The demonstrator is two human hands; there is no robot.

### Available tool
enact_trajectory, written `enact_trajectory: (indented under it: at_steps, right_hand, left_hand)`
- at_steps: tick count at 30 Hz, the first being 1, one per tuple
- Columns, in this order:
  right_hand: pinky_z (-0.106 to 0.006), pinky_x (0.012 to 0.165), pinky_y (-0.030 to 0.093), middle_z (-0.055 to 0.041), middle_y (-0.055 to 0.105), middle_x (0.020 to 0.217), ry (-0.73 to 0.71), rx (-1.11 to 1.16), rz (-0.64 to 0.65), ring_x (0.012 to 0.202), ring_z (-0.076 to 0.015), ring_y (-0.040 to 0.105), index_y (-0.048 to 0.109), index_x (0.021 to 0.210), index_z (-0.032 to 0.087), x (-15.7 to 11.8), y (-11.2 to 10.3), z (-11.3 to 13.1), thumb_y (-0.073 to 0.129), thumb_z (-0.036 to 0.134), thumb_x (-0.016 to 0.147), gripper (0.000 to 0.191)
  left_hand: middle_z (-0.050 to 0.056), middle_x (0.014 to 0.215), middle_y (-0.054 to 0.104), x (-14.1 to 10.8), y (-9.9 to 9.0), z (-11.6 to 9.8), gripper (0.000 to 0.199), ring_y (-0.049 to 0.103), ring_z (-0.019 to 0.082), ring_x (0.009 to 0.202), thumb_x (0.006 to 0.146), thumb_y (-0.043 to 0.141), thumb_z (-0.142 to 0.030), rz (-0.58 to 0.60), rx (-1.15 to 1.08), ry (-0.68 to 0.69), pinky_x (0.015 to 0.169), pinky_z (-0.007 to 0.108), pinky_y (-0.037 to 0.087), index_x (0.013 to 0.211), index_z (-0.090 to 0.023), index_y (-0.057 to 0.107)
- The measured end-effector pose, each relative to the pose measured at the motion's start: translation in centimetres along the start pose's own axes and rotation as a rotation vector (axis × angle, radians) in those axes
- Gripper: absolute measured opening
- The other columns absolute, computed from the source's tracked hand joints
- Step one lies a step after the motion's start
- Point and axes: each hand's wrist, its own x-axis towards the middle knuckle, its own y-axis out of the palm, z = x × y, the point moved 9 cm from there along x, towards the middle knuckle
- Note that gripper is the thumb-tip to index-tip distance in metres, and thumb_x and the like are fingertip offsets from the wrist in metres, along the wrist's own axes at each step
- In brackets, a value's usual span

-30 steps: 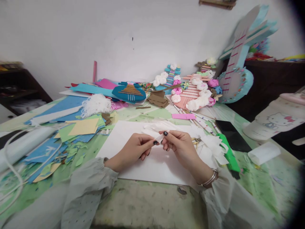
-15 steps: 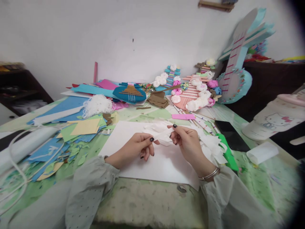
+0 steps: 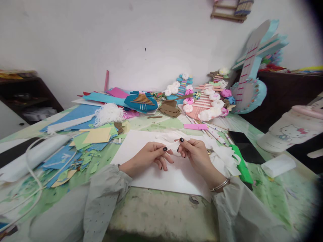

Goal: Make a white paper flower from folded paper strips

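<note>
Between my two hands stretches a narrow strip of thin white paper (image 3: 172, 146). My left hand (image 3: 153, 156) pinches one end between thumb and forefinger, its other fingers loosely curled below. My right hand (image 3: 194, 153) pinches the other end between thumb and fingertips. Both hands hover over a white sheet (image 3: 151, 179) lying on the table. More white paper strips (image 3: 164, 135) lie behind my hands, partly hidden by them. To the right of my right hand is a heap of cut white paper pieces (image 3: 225, 156).
Coloured paper scraps (image 3: 97, 136) and a ball of white string (image 3: 109, 113) lie left. A black phone (image 3: 246, 146), a green object (image 3: 241, 164), and a white tumbler (image 3: 285, 132) stand or lie right. Paper guitar crafts (image 3: 141, 101) line the back; a white cable (image 3: 37, 181) loops at left.
My hands have drawn slightly closer together, and the strip between them looks less flat. The whole view has shifted a little, showing more of the wall above.
</note>
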Motion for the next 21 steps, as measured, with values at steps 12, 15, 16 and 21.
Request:
enact_trajectory:
  at_steps: [12, 15, 16, 21]
  right_hand:
    - [-0.019, 0.037, 0.035, -0.0054, 0.063, 0.053, 0.008, -0.002, -0.092, 0.038, -0.0073, 0.048, 0.063, 0.056, 0.010, 0.01, -1.05, 0.04, 0.072, 0.041, 0.067, 0.034]
    - [-0.018, 0.037, 0.035, -0.0049, 0.062, 0.052, 0.015, 0.005, -0.090, 0.038, -0.0072, 0.048, 0.063, 0.056, 0.010, -0.06, -1.02, 0.05, 0.071, 0.040, 0.068, 0.033]
    - [-0.018, 0.036, 0.035, -0.0050, 0.062, 0.052, 0.019, 0.002, -0.091, 0.038, -0.0072, 0.048, 0.063, 0.056, 0.010, -0.10, -0.99, 0.04, 0.071, 0.040, 0.068, 0.033]
    - [-0.018, 0.034, 0.033, -0.0058, 0.062, 0.050, 0.041, -0.021, -0.107, 0.037, -0.0076, 0.048, 0.062, 0.054, 0.011, -0.20, -0.95, -0.09, 0.072, 0.042, 0.066, 0.035]
  left_hand:
    - [0.023, 0.112, 0.062, -0.90, 0.29, -0.21, 0.040, 0.070, 0.025, 0.077, 0.091, 0.043, -0.036, 0.115, -0.295, -0.040, 0.059, 0.027, 0.054, 0.121, -0.010, 0.050]
    - [0.023, 0.108, 0.064, -0.85, 0.19, -0.32, 0.040, 0.070, 0.025, 0.074, 0.090, 0.043, -0.038, 0.076, -0.281, -0.044, 0.057, 0.027, 0.054, 0.115, -0.008, 0.053]
    - [0.023, 0.107, 0.065, -0.82, 0.21, -0.36, 0.039, 0.070, 0.024, 0.074, 0.090, 0.045, -0.037, 0.071, -0.271, -0.041, 0.057, 0.027, 0.054, 0.115, -0.008, 0.053]
    - [0.023, 0.109, 0.064, -0.66, -0.03, -0.11, 0.028, 0.070, 0.021, 0.074, 0.086, 0.054, -0.025, 0.039, -0.210, -0.040, 0.060, 0.024, 0.054, 0.107, -0.007, 0.056]
